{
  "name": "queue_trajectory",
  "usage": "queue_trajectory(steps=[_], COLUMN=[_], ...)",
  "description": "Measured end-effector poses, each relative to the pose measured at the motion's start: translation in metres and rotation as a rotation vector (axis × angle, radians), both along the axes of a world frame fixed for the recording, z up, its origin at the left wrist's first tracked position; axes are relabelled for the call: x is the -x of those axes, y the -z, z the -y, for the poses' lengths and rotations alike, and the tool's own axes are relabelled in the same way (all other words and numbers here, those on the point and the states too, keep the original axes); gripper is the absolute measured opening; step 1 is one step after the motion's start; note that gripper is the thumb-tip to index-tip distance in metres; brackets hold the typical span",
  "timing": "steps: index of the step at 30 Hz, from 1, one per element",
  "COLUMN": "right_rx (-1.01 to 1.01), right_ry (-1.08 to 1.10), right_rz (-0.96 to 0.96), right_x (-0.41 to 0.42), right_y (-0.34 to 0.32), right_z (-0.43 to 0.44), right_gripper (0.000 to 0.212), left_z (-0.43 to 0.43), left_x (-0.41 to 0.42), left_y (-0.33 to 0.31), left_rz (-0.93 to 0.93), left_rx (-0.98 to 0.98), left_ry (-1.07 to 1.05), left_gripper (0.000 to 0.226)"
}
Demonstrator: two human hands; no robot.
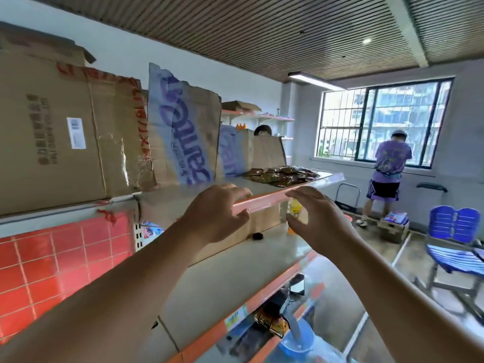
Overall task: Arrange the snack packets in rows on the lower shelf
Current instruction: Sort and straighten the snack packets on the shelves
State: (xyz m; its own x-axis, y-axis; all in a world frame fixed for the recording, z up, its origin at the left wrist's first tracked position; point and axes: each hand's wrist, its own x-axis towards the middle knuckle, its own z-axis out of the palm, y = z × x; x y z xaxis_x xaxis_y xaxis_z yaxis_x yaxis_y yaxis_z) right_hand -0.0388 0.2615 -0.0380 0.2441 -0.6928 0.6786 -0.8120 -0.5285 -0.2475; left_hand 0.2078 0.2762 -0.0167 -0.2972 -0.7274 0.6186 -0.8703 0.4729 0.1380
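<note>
Snack packets [282,175]: loose dark-brown heap on the upper shelf [264,188], at its right end, near the front edge; heap lies up and right of both hands, apart from them, nothing touching it; left hand [214,216] at the shelf's pink price strip [269,199], fingers [235,191] curled over the top of the strip, thumb beneath it, pinching it; right hand [317,221] just right of that, fingers [303,192] spread and straight, tips at the strip, cannot tell if touching, holding nothing; lower shelf [235,273] runs cream and flat under both forearms.

Writing: brown carton [52,132] at left has a white barcode label [76,132], vertical dark print and red lettering, all too blurred to read; torn cardboard sheet [183,132] carries large blue lettering, upside down, not legible.

Edges and room: more dark packets [272,320] on a shelf further down, above a blue water jug [301,344]; yellow bottle [297,209] behind the right hand; red tile panel [52,263] far left; aisle to the right holds blue chairs [455,231]; a person in a purple shirt [391,158] stands at the window [340,121].
</note>
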Motion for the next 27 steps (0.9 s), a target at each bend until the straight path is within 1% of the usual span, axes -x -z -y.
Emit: queue_trajectory(steps=[4, 8, 11, 14, 17, 21, 25, 27], right_rx=[-0.037, -0.057, -0.096, -0.108, -0.125, -0.149, -0.156, -0.19], right_ry=[-0.011, -0.024, -0.023, -0.025, -0.015, -0.009, -0.053, -0.08], right_rz=[-0.053, -0.104, -0.147, -0.169, -0.156, -0.181, -0.186, -0.232], right_x=[0.015, 0.028, 0.038, 0.05, 0.061, 0.07, 0.073, 0.071], right_y=[-0.008, -0.018, -0.028, -0.038, -0.045, -0.048, -0.051, -0.053], right_z=[0.065, 0.133, 0.175, 0.21, 0.243, 0.287, 0.335, 0.361], right_gripper=[0.049, 0.05, 0.046, 0.042, 0.046, 0.048, 0.043, 0.038], left_z=[0.062, 0.132, 0.18, 0.223, 0.255, 0.291, 0.326, 0.342], left_x=[0.016, 0.032, 0.047, 0.06, 0.072, 0.084, 0.093, 0.096], left_y=[-0.007, -0.02, -0.031, -0.044, -0.052, -0.057, -0.059, -0.062], left_rz=[0.037, 0.0, -0.019, 0.013, 0.04, 0.042, 0.027, 0.017], left_rx=[-0.061, -0.115, -0.158, -0.216, -0.251, -0.297, -0.355, -0.382], left_ry=[-0.015, -0.001, 0.003, -0.022, -0.04, -0.074, -0.119, -0.14], left_gripper=[0.042, 0.039, 0.039, 0.037, 0.032, 0.03, 0.026, 0.025])
